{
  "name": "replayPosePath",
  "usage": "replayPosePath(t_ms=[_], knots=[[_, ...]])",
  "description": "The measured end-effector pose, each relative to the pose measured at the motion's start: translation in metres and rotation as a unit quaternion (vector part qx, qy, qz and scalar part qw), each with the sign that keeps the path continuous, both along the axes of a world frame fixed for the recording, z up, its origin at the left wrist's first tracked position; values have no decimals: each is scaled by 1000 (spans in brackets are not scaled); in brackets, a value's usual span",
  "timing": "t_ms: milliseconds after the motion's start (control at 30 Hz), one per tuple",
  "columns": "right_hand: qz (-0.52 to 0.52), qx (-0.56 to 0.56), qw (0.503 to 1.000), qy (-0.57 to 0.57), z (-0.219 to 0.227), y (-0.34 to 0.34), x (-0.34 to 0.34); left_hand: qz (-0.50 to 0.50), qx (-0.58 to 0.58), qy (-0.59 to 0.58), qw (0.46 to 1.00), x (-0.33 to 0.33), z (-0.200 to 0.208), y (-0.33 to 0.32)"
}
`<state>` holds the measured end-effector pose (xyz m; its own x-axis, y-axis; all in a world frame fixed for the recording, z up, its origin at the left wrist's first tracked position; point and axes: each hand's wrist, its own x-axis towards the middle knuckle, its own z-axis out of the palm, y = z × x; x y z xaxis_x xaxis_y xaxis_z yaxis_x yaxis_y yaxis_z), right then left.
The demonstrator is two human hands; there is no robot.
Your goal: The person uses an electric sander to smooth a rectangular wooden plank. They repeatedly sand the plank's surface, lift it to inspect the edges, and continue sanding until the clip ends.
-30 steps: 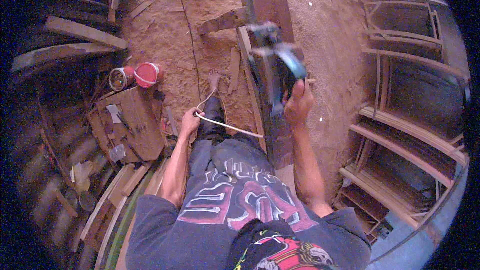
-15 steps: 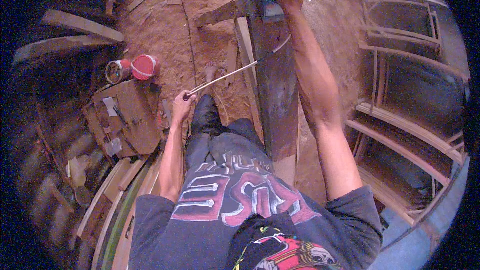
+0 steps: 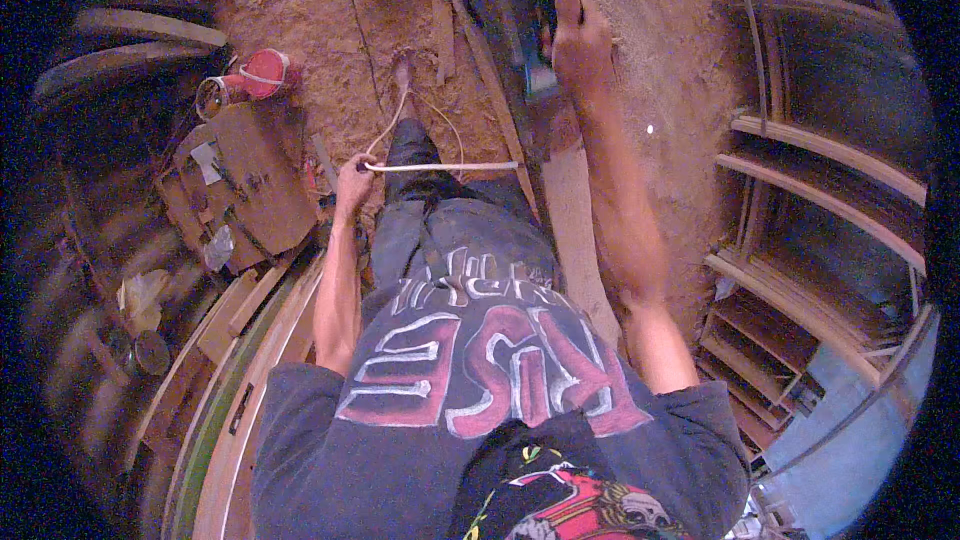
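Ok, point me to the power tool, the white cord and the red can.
power tool (image 3: 515,15), head view, on its blue-grey body left of the right hand (image 3: 580,45).
white cord (image 3: 440,167), head view, on the taut stretch right of the left hand (image 3: 353,183).
red can (image 3: 265,75), head view, on its side wall.

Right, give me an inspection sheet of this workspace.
Surface: sawdust-covered floor.
Job's things: blue power tool on a long wooden plank.
Clutter: red container, a tin, a littered board.
Grippers: right hand grips the power tool; left hand holds the white cord.
Cables: white cord pulled across the leg; thin dark cable on the floor.
Surroundings: stacked curved wooden frames on the right.
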<state>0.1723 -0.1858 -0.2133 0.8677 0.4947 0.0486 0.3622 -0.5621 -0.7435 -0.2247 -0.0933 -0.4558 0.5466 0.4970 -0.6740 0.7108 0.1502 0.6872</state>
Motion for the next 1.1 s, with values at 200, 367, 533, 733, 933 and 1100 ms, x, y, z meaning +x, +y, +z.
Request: replayPosePath(t_ms=[200, 367, 533, 733, 933, 1100], knots=[[1, -92, 996, -14, 10, -148, -95, 9, -41, 45, 998, 7, 16, -29], [-33, -76, 995, 51, 39, -230, -151, -23, 14, 14, 1000, 18, 36, -44], [-14, -80, 996, 44, 36, -194, -125, -41, 11, 13, 999, 25, 21, -43], [4, -27, 998, 50, 24, -59, -37, -13, -7, 29, 999, 21, 6, -31], [29, -118, 991, -48, 22, 24, 37, -24, 23, 33, 999, 20, 13, -24], [23, -28, 995, -89, 1, -37, 29, 26, -7, -15, 1000, 12, 2, -23]])
